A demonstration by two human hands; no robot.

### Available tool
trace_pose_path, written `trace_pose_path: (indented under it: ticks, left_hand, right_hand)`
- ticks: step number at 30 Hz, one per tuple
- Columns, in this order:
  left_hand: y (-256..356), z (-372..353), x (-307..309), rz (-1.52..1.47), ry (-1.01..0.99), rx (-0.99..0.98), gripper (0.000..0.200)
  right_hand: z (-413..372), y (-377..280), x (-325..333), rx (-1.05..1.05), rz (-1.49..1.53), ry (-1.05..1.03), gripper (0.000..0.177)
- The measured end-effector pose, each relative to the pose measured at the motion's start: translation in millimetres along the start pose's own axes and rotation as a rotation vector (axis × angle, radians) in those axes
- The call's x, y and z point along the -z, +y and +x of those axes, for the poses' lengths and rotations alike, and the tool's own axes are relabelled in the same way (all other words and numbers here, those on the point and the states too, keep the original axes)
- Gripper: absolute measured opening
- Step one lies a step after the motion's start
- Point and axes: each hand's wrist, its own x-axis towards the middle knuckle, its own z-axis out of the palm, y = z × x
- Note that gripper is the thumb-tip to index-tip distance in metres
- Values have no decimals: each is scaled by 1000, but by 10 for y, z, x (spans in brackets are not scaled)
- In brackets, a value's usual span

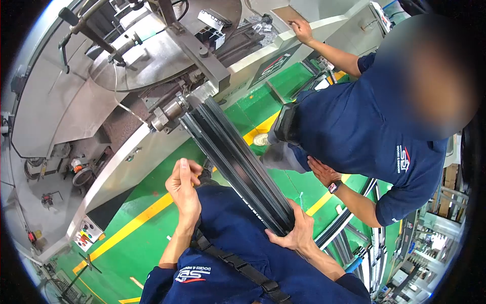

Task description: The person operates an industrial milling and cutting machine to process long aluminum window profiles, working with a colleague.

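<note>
My right hand (295,230) grips the near end of a long black profile bar (243,169), fingers on one side and thumb on the other. The bar is grooved along its length, with a pale marked strip on one edge. Its far end lies at the metal clamp (169,114) of a large machine. My left hand (185,190) is raised in the air left of the bar, apart from it. Its fingers are curled in and pressed together; whether anything is between them is hidden.
A co-worker (349,121) stands at the right, one hand (302,31) on the machine's edge. The machine has a round metal plate (147,63) and a button panel (87,235). More profiles (349,223) lie low at the right above the green floor (126,202).
</note>
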Motion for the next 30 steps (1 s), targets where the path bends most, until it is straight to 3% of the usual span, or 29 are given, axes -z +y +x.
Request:
trace_pose_path:
  ticks: [3,7,14,19,25,30]
  left_hand:
    - [177,144,-213,-217,124,48,38]
    - [77,361,16,57,1,-63,33]
    - [310,637,-104,-238,-16,126,20]
    - [363,765,-87,-177,-153,141,15]
    - [347,877,0,-252,-228,393,16]
    - [274,899,5,-294,-246,354,17]
  right_hand:
    - [-13,-4,4,-20,3,-16,93]
    - [-25,-14,9,-53,21,-48,93]
    - [12,-76,39,-3,29,-37,94]
    - [30,-29,7,24,9,-29,93]
    - [-1,72,-80,12,12,-34,94]
    - [34,58,-92,24,-27,-51,96]
